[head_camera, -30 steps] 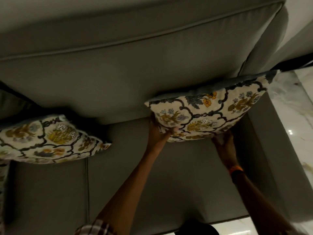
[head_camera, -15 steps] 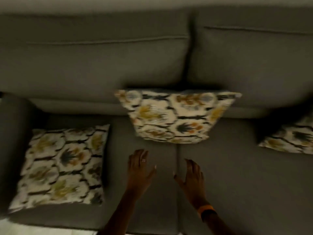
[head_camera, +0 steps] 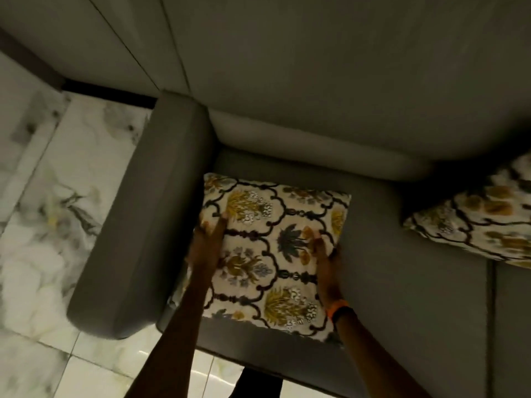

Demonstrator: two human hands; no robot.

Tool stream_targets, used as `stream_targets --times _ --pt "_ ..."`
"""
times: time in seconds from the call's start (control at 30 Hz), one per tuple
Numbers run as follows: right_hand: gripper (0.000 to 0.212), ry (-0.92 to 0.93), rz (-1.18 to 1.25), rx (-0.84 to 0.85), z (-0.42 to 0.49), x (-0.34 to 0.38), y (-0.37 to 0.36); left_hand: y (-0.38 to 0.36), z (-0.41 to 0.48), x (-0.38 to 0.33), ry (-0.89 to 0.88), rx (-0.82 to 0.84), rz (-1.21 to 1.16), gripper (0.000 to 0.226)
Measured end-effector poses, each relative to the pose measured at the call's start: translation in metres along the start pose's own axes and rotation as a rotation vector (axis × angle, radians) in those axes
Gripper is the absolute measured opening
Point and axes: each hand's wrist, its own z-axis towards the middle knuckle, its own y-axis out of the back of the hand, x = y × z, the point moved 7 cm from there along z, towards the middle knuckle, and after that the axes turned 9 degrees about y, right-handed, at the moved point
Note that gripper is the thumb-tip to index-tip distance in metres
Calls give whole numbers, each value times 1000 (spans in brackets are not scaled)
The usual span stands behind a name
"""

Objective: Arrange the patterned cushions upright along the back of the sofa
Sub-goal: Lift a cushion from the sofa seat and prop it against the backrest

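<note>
Patterned cushion [head_camera: 267, 251] lies flat, edges hidden under both hands [head_camera: 205, 248] [head_camera: 326, 254].

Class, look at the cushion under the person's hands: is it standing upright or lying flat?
Lying flat: the cushion shows its whole patterned face on the seat, not against the backrest.

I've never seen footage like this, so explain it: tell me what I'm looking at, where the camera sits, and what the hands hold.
There is no machine here. A person wears a camera on the head, looking down at their own arms. The grey sofa fills the view, with marble floor to the left. A patterned cushion lies flat on the seat beside the armrest. The left hand and right hand grip its two sides. A second cushion leans at the right edge.
</note>
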Motion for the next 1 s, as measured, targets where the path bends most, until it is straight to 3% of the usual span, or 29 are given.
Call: stream_targets --times 0.1,0.17,0.2,0.27,0.33,0.4,0.47,0.5,0.57,0.63,0.67,0.7,0.77,0.87,0.93,1.0 --pt "67 -157 293 0 -12 -24 -14 22 -48 -77 -377 -120 87 109" --pt "87 -245 454 70 -24 -17 -32 37 -94 -136 -782 -206 137 102" --pt "99 -234 464 107 -28 -4 -39 41 -116 -163 -1001 -260 188 97" --pt "100 -170 379 150 -25 18 -54 39 -145 -206 -1368 -354 281 92" --pt "90 -132 357 279 -20 53 -74 30 -140 -234 -1509 -389 393 92" --pt "66 -173 303 247 -7 69 -78 22 -115 -244 -1476 -401 510 95" --pt "60 -124 143 89 13 81 -58 20 -92 -237 -1398 -391 537 102" --pt "65 -65 93 15 23 89 -42 23 -81 -229 -1347 -398 501 107" --pt "98 61 68 -75 44 104 -8 40 -57 -211 -1179 -385 263 122" --pt "122 223 -47 26 68 120 9 54 -29 -189 -879 -152 -104 134" --pt "124 285 -114 134 78 129 7 54 -18 -180 -759 -15 -252 129" --pt "119 303 -149 240 86 133 2 49 -13 -176 -681 108 -342 117" --pt "98 295 -127 357 91 141 -8 44 -11 -178 -617 232 -378 118" --pt "74 316 -80 303 98 143 -15 52 -7 -189 -659 164 -412 128" --pt "84 267 -64 314 96 134 -20 50 -6 -188 -658 118 -379 124" --pt "99 271 -88 322 98 119 -22 38 2 -174 -620 138 -337 106"
